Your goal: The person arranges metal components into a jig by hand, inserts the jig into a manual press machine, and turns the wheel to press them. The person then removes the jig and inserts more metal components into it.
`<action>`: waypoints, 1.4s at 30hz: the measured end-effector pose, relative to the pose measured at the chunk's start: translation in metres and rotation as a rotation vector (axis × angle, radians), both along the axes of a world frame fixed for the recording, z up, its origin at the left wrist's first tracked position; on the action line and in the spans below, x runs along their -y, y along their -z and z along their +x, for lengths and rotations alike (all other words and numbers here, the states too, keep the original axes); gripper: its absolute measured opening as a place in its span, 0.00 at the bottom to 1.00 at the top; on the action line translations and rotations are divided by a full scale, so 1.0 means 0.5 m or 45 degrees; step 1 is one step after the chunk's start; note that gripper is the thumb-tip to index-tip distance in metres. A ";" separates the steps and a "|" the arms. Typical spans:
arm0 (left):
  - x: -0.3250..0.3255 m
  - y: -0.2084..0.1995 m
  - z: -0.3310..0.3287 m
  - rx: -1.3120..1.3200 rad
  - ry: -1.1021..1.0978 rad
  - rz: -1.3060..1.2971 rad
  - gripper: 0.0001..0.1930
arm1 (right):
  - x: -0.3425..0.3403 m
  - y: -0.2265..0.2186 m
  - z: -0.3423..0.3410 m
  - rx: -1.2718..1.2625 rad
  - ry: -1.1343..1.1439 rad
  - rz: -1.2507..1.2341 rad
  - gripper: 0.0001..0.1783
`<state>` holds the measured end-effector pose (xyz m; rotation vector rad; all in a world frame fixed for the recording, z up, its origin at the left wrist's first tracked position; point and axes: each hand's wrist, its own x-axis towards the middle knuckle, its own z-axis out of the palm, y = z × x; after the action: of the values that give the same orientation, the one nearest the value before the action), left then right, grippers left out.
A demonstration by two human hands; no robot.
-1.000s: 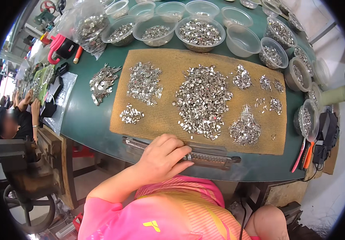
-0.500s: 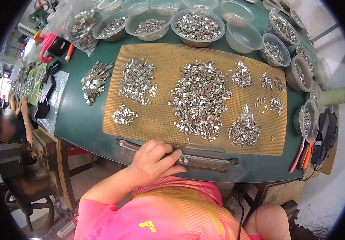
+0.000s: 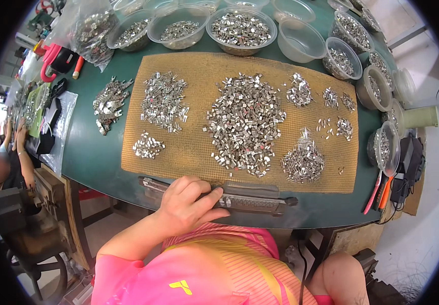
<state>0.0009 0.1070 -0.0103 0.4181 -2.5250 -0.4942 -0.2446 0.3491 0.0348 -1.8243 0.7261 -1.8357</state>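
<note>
My left hand [image 3: 188, 202] lies over a long, dark metal bar fixture [image 3: 252, 202] at the table's near edge. Its fingers are bent on the far side and the thumb on the near side, closed around the bar. A few small shiny metal pieces [image 3: 225, 202] sit in the bar just right of the fingertips. The hand hides part of the bar's left half. Beyond it, a tan textured mat [image 3: 191, 157] carries a large central heap of small square metal pieces [image 3: 245, 122]. My right hand is out of the picture.
Smaller metal heaps [image 3: 164, 101] lie around the big one. Clear plastic bowls [image 3: 242, 48] of metal parts line the far and right edges of the green table [image 3: 95, 160]. Orange-handled tools [image 3: 386, 193] lie at the right. Another person [image 3: 21, 152] works at far left.
The whole view has shifted slightly, so the scene sits a little further left and up. My left hand keeps its place on the bar.
</note>
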 end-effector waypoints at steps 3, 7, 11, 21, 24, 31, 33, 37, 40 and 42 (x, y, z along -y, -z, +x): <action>0.000 -0.010 -0.004 0.060 -0.004 0.040 0.27 | -0.005 0.005 0.002 -0.018 0.021 -0.014 0.18; 0.005 -0.029 -0.021 0.059 0.030 0.044 0.23 | -0.010 0.007 0.003 -0.057 0.049 -0.028 0.17; -0.008 -0.039 -0.060 0.005 0.057 0.088 0.21 | -0.014 0.002 0.002 -0.105 0.080 -0.045 0.17; -0.036 -0.042 -0.106 0.101 0.041 0.136 0.20 | 0.027 0.019 0.008 -0.165 0.134 -0.220 0.17; -0.039 -0.039 -0.105 0.102 0.047 0.132 0.20 | 0.059 0.020 0.008 -0.181 0.137 -0.296 0.17; 0.011 -0.058 -0.082 0.055 0.005 0.005 0.24 | 0.067 -0.024 -0.023 -0.330 0.149 -0.322 0.16; 0.015 -0.059 -0.083 0.096 0.044 -0.014 0.24 | 0.069 -0.043 -0.030 -0.385 0.146 -0.318 0.16; 0.017 -0.040 -0.077 0.195 0.185 -0.048 0.24 | 0.080 -0.078 -0.038 -0.487 0.144 -0.313 0.16; 0.020 -0.044 -0.070 0.163 0.191 -0.027 0.23 | 0.093 -0.124 -0.020 -0.541 0.162 -0.307 0.16; 0.016 -0.051 -0.053 0.164 0.187 -0.031 0.22 | 0.160 -0.135 0.053 -0.561 0.850 0.728 0.08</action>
<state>-0.0259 0.0990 0.0151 0.2639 -2.6966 -0.5058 -0.2179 0.2691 0.1023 -1.6970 1.9807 -1.3120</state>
